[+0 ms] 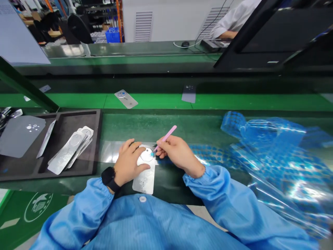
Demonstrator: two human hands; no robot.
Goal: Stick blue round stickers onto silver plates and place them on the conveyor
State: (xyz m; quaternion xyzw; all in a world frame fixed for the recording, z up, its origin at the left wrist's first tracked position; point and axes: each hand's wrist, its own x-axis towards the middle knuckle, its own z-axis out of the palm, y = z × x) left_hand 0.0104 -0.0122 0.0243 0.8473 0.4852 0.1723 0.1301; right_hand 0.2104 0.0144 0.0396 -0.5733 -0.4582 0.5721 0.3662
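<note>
Silver plate (145, 182) under left hand (127, 163), pink pick (168, 136) in right hand (179, 154)

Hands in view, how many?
3: left hand on a metal plate, right hand holding a pink plastic pick, a co-worker's hand at top right. Others may be hidden.

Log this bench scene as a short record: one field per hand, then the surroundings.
left hand: pressing on a silver plate beside its round ring; black smartwatch on the wrist
right hand: holding a pink stick, its tip at the ring, with a small blue bit there
left side: black foam tray holding more plates
right side: crumpled clear film with blue dots
beyond: green belt carrying two plates; co-worker's white sleeve
</note>
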